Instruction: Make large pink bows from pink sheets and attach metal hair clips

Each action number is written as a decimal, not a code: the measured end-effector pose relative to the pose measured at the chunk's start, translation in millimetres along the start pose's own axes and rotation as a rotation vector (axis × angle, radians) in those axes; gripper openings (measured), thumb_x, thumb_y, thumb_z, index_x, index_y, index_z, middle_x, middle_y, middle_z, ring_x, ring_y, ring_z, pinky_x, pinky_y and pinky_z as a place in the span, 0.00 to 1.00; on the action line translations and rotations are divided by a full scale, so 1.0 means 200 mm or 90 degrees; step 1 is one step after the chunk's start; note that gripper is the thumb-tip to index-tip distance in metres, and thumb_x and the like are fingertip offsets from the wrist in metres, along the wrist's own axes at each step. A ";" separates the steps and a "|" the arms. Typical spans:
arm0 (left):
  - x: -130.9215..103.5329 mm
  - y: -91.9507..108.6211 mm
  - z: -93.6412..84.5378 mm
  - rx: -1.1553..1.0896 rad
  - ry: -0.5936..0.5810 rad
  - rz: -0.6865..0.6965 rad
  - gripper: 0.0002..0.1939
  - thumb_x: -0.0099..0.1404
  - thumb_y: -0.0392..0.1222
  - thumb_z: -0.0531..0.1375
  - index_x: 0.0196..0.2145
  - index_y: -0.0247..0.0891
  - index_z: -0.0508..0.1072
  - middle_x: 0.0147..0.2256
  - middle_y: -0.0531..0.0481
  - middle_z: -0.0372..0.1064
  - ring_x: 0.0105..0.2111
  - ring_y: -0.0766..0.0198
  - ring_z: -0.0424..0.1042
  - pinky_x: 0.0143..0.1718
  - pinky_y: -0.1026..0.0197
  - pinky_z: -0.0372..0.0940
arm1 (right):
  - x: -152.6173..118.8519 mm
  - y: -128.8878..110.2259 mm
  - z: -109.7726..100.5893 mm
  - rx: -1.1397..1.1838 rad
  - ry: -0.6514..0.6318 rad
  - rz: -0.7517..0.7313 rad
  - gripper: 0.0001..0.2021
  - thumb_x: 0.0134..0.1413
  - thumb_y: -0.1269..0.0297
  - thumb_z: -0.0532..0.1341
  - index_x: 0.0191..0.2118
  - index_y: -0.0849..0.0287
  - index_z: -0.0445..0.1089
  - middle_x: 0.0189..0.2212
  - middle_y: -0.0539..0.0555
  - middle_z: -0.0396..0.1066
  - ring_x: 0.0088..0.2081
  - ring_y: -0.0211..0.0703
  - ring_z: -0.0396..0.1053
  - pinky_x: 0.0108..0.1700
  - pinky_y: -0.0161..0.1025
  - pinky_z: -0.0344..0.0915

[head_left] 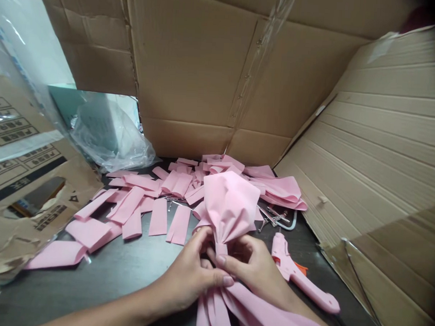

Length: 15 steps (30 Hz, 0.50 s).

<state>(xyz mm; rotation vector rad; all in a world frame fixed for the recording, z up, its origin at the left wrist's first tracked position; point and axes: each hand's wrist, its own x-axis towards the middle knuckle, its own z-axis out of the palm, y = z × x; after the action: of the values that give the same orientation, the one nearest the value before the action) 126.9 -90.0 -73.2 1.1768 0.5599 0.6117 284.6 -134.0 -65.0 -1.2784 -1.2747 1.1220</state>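
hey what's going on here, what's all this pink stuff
A person's left hand and right hand hold a gathered pink piece by its narrow banded middle, its top fanned out and long tails hanging below. Folded pink strips lie scattered behind on the dark table. What looks like a pink glue gun lies unheld to the right.

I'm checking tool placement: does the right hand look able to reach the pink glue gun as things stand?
Probably yes: the glue gun lies just beside the right hand, with nothing seen in between. That hand is holding gathered pink fabric, though, so it would likely have to let go first.
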 end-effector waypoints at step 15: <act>0.00 0.05 0.01 0.023 -0.051 0.064 0.24 0.56 0.43 0.67 0.49 0.36 0.66 0.44 0.45 0.68 0.40 0.61 0.69 0.37 0.63 0.63 | 0.04 -0.02 -0.02 0.196 -0.043 0.126 0.15 0.33 0.61 0.72 0.26 0.66 0.71 0.16 0.46 0.62 0.16 0.27 0.52 0.18 0.28 0.48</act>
<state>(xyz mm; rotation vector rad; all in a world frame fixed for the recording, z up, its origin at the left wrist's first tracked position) 126.0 -88.6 -63.5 1.2628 0.4478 0.6397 289.3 -127.0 -60.3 -1.1577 -0.9903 1.4507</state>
